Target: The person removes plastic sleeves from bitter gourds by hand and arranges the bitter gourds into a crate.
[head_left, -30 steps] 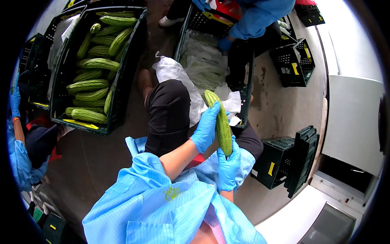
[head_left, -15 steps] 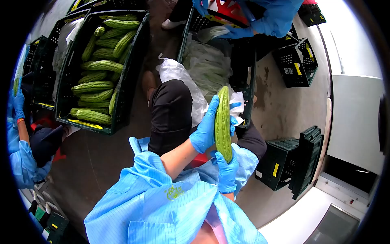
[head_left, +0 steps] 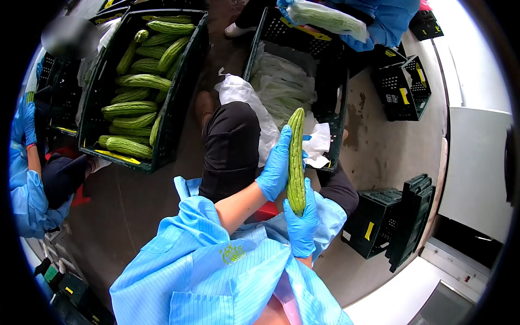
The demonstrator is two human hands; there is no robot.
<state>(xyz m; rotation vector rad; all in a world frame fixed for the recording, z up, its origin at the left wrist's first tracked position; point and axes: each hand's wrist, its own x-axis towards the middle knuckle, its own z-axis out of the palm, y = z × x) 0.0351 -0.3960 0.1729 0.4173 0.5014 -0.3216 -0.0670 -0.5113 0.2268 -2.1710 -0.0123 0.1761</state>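
A green bitter melon point(head_left: 296, 162) stands nearly upright in front of me, gripped in both gloved hands. My left hand point(head_left: 275, 168), in a blue glove, is closed around its left side near the middle. The fingers of that hand pass behind the melon and are partly hidden. My right hand point(head_left: 301, 222), also gloved, holds the lower end. Just beyond, white plastic wrap point(head_left: 319, 143) hangs over the near end of a dark crate point(head_left: 339, 108) that has wrapped bitter melons point(head_left: 281, 81) in it.
At the left, a dark crate point(head_left: 203, 40) is filled with several unwrapped bitter melons point(head_left: 135, 108). A co-worker's gloved hands hold a bagged melon point(head_left: 327, 20) at the far side. Another person point(head_left: 32, 179) sits at the left edge. Dark crates point(head_left: 371, 222) stand at the right.
My right hand has opened its grip slightly and shifted up along the melon's lower end. The far co-worker now holds a bagged melon over the crate. The view has shifted slightly.
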